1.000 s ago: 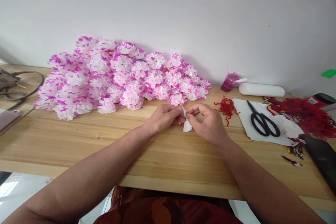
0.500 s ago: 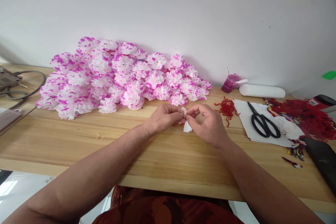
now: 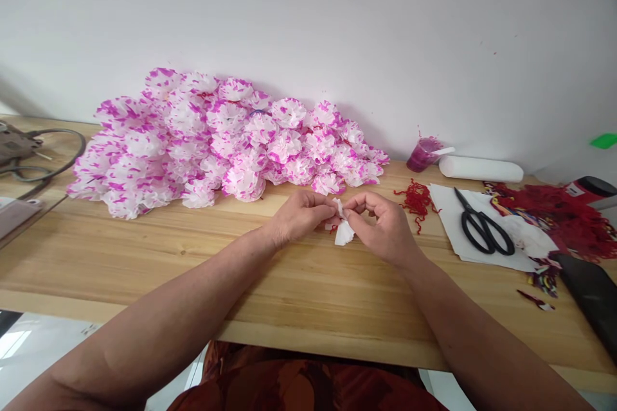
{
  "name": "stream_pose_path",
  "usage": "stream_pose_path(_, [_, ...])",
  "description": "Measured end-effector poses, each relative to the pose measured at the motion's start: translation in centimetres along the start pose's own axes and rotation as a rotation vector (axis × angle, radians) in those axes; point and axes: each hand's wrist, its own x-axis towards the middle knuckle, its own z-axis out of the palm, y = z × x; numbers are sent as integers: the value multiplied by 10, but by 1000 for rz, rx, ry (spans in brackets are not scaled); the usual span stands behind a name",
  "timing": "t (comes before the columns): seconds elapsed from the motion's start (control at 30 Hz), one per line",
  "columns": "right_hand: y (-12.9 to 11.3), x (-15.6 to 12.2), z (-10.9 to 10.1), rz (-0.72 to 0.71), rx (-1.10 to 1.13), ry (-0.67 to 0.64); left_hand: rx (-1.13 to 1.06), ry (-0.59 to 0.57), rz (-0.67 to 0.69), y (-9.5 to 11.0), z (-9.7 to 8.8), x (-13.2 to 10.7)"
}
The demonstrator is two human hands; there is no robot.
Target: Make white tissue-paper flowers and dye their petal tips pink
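Observation:
Over the middle of the wooden table [image 3: 144, 263], my left hand [image 3: 301, 215] and my right hand [image 3: 383, 225] meet fingertip to fingertip. Both pinch a small folded white paper piece [image 3: 343, 231], which hangs down between them just above the wood. A bit of red thread shows at the paper's left side. Behind the hands lies a big heap of white and magenta paper flowers [image 3: 216, 138] against the wall.
Black scissors [image 3: 482, 225] lie on white paper sheets [image 3: 520, 231] to the right. Red thread [image 3: 417, 196] sits beside them, a bigger red pile [image 3: 569, 215] farther right. A cup of magenta dye [image 3: 423, 152] and a white roll [image 3: 479, 169] stand by the wall. A cable [image 3: 45, 157] lies far left.
The hands stay in place, fingers working slightly on the paper piece, which has shifted a little. The view has drifted slightly.

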Motion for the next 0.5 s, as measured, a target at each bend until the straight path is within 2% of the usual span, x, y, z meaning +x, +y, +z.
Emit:
stream_pose_path(0.23, [0, -1, 0, -43, -3, -2, -16, -7, -6, 1, 0, 0])
stream_pose_path(0.5, [-2, -1, -1, -19, 8, -12, -8, -20, 7, 0, -1, 0])
